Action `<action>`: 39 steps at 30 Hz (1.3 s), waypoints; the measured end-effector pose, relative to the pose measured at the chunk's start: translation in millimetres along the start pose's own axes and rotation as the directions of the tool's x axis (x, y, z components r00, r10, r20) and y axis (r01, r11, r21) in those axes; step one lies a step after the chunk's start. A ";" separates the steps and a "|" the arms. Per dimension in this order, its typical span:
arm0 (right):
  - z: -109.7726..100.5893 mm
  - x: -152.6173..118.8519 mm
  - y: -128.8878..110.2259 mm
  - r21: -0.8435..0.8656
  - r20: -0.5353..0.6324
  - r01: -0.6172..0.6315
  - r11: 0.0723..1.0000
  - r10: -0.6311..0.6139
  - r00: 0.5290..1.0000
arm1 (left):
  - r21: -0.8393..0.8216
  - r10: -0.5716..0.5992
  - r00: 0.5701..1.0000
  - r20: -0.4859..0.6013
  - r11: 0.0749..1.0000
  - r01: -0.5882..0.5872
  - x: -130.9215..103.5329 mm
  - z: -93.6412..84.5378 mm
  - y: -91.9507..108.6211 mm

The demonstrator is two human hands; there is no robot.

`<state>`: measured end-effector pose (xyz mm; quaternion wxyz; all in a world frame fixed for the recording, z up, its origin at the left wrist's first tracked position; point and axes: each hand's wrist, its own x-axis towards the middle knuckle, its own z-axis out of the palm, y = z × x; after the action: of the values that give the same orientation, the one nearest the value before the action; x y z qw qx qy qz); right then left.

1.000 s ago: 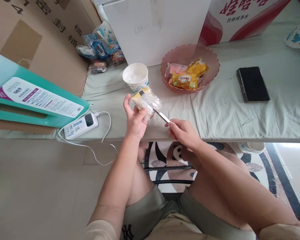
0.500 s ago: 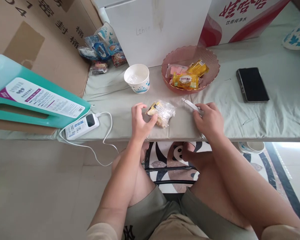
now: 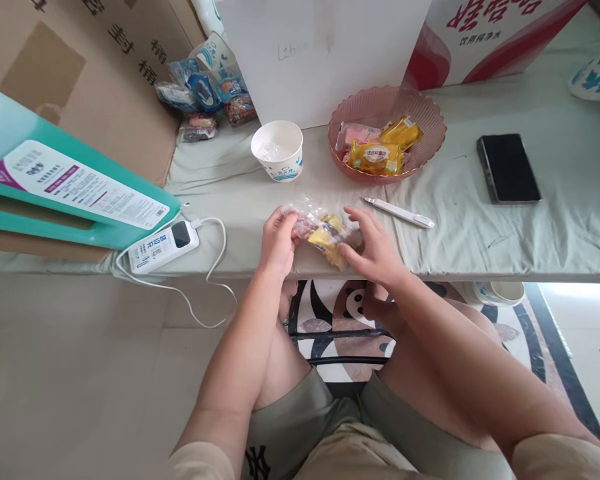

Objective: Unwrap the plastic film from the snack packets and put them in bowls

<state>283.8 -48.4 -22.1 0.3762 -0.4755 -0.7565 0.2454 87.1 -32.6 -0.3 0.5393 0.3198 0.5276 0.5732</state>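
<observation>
A clear plastic snack packet (image 3: 327,241) with yellow wrapping inside lies at the table's front edge. My left hand (image 3: 279,243) is closed, thumb and fingers pinching the packet's left end. At its right end, my right hand (image 3: 373,247) is open with thumb and fingers apart; the thumb is close to the packet, and I cannot tell whether it touches. Behind my right hand a slim white utility knife (image 3: 403,213) rests on the cloth. A paper cup (image 3: 285,163) holding clear plastic stands behind the packet, beside a pink ribbed bowl (image 3: 345,167) of wrapped snacks.
A black phone (image 3: 509,168) lies at the right. On the left are a green liquid jug (image 3: 10,200), a white power strip (image 3: 155,250) with a cable, and a cardboard box (image 3: 105,113). White boxes (image 3: 325,67) and packaged snacks (image 3: 205,93) stand behind.
My right hand has put the utility knife down on the cloth and moved left to the packet. My left hand has closed on the packet, which is now turned.
</observation>
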 end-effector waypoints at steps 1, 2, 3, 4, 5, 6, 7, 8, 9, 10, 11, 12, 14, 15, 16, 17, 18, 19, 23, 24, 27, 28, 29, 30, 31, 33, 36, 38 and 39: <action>2.8 0.7 -2.0 0.033 0.019 -0.003 0.999 0.003 1.000 | -0.067 -0.067 0.998 0.010 0.995 0.068 -0.7 1.8 2.2; 4.3 1.5 -3.1 0.054 0.023 -0.009 0.998 0.008 1.000 | -0.106 -0.114 0.993 0.015 0.988 0.114 -1.0 3.2 4.1; 4.6 2.5 -3.3 0.064 0.013 -0.018 0.998 0.017 1.000 | -0.128 -0.139 0.990 0.007 0.982 0.138 -1.0 4.1 5.7; 4.0 3.4 -3.0 0.066 -0.008 -0.028 0.997 0.029 1.000 | -0.141 -0.154 0.988 -0.012 0.978 0.150 -0.4 4.4 6.8; 2.5 4.2 -2.2 0.064 -0.033 -0.041 0.997 0.043 0.999 | -0.150 -0.166 0.985 -0.036 0.976 0.159 0.5 4.2 7.4; 0.5 4.8 -1.2 0.059 -0.053 -0.056 0.997 0.059 0.997 | -0.155 -0.179 0.982 -0.055 0.973 0.169 1.9 3.5 7.5; -1.8 5.1 0.0 0.053 -0.068 -0.072 0.996 0.076 0.995 | -0.158 -0.191 0.979 -0.072 0.971 0.178 3.5 2.6 7.4; -4.6 5.3 1.2 0.047 -0.077 -0.083 0.995 0.086 0.993 | -0.162 -0.199 0.976 -0.087 0.970 0.183 5.2 1.5 6.9; -7.6 5.3 2.7 0.040 -0.089 -0.087 0.995 0.090 0.992 | -0.166 -0.202 0.974 -0.104 0.969 0.184 7.0 0.3 6.4; -11.0 5.3 4.5 0.034 -0.112 -0.090 0.995 0.093 0.989 | -0.172 -0.199 0.972 -0.124 0.969 0.177 8.7 -1.1 5.9; -14.8 5.3 6.8 0.029 -0.150 -0.095 0.995 0.098 0.984 | -0.183 -0.192 0.970 -0.149 0.969 0.164 10.3 -2.7 5.6; -19.0 5.4 9.7 0.024 -0.199 -0.104 0.994 0.107 0.974 | -0.195 -0.183 0.968 -0.175 0.970 0.148 11.7 -4.6 5.4; -28.7 5.8 17.7 0.006 -0.304 -0.152 0.988 0.147 0.941 | -0.212 -0.162 0.963 -0.216 0.970 0.115 13.7 -9.7 5.8; -33.9 5.9 22.3 -0.010 -0.349 -0.191 0.982 0.175 0.920 | -0.211 -0.149 0.961 -0.234 0.972 0.100 14.4 -12.7 6.3; -39.1 5.8 26.8 -0.033 -0.387 -0.231 0.973 0.200 0.900 | -0.200 -0.136 0.958 -0.251 0.976 0.086 14.8 -16.0 6.9; -44.0 5.6 30.7 -0.062 -0.419 -0.268 0.961 0.219 0.881 | -0.179 -0.120 0.955 -0.270 0.981 0.073 15.2 -19.3 7.6; -48.2 5.2 33.5 -0.092 -0.449 -0.301 0.949 0.230 0.864 | -0.149 -0.097 0.951 -0.293 0.987 0.055 15.4 -22.4 8.3; -51.4 4.5 34.8 -0.121 -0.483 -0.323 0.939 0.229 0.845 | -0.113 -0.063 0.946 -0.319 0.993 0.028 15.4 -25.1 9.0; -48.5 -0.2 22.0 -0.191 -0.533 -0.219 0.957 0.086 0.842 | 0.080 0.173 0.922 -0.346 0.985 -0.155 14.6 -31.3 9.5; -43.4 -1.6 15.6 -0.203 -0.493 -0.133 0.970 0.016 0.870 | 0.151 0.241 0.915 -0.324 0.968 -0.201 14.2 -31.8 8.8; -22.1 -4.7 -1.9 -0.253 -0.298 0.115 0.961 -0.191 0.935 | 0.410 0.389 0.895 -0.218 0.869 -0.277 13.0 -32.2 4.0; -14.7 -5.0 -5.6 -0.282 -0.237 0.156 0.947 -0.226 0.945 | 0.500 0.413 0.896 -0.165 0.818 -0.285 12.7 -32.1 1.8; -8.0 -4.9 -7.8 -0.318 -0.184 0.171 0.932 -0.238 0.954 | 0.587 0.425 0.899 -0.106 0.756 -0.288 12.4 -32.0 -0.6; -2.5 -4.4 -8.6 -0.355 -0.140 0.168 0.920 -0.230 0.963 | 0.666 0.429 0.902 -0.043 0.685 -0.294 12.1 -32.0 -3.0; 1.6 -3.5 -8.2 -0.386 -0.109 0.151 0.910 -0.208 0.972 | 0.733 0.431 0.902 0.021 0.607 -0.307 11.7 -31.9 -5.2; 5.4 -1.3 -5.0 -0.427 -0.083 0.098 0.899 -0.148 0.986 | 0.821 0.457 0.881 0.124 0.451 -0.350 10.4 -32.0 -8.6; 2.5 1.5 1.4 -0.453 -0.126 0.042 0.890 -0.110 0.986 | 0.855 0.561 0.799 0.218 0.285 -0.433 6.5 -32.9 -8.9; -2.2 2.2 5.6 -0.462 -0.167 0.021 0.887 -0.110 0.980 | 0.837 0.644 0.715 0.272 0.208 -0.506 2.1 -33.5 -5.7; -4.8 2.2 7.7 -0.466 -0.194 0.002 0.885 -0.105 0.975 | 0.819 0.676 0.672 0.303 0.175 -0.546 -0.7 -33.3 -3.3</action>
<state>291.2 -43.0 -24.1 0.3377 -0.5538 -0.7611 -0.0049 57.0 -42.4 -11.2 -0.0123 0.6893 0.5979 0.4090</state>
